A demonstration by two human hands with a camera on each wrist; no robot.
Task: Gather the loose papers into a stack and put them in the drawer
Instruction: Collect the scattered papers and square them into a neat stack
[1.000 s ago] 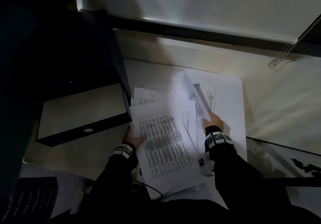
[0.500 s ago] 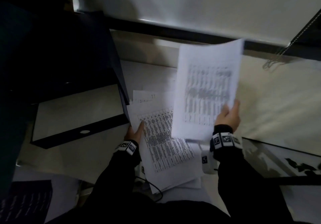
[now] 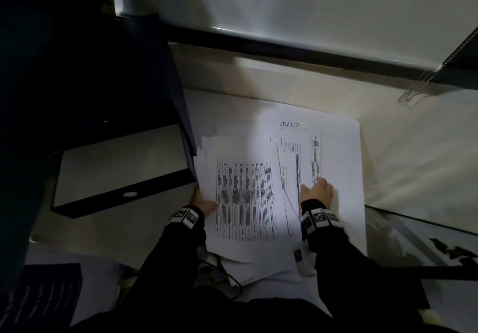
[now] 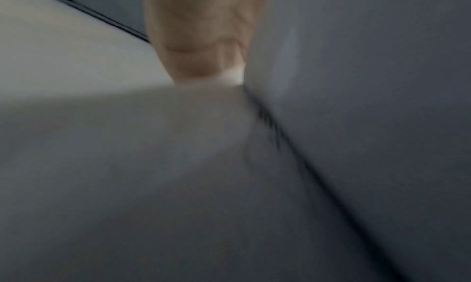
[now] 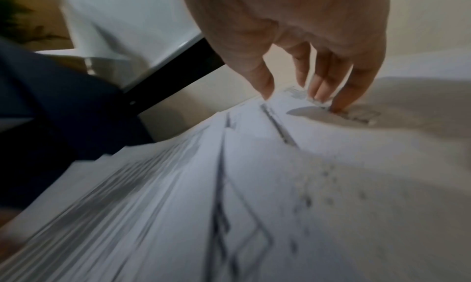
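A stack of printed papers [image 3: 245,198] lies in the middle of the floor, a table-covered sheet on top. My left hand [image 3: 203,199] grips its left edge, thumb [image 4: 201,44] on the top sheet and fingers hidden below. My right hand [image 3: 319,181] touches several loose sheets [image 3: 297,167] just right of the stack, its fingertips [image 5: 318,99] pointing down onto a page. A sheet headed "TASK LIST" [image 3: 291,125] lies among them. The open drawer [image 3: 121,169], pale inside with a dark front, stands just left of the stack.
A large white sheet [image 3: 346,203] lies under the papers. The dark cabinet [image 3: 90,87] rises behind the drawer. A blind chain [image 3: 413,92] hangs at the right, a cable [image 3: 234,281] runs near my knees, and a dark printed page [image 3: 38,299] lies at lower left.
My right hand lifted a printed sheet from the right, laid it on top of the stack and returned to the loose sheets. The left hand stayed at the stack's left edge.
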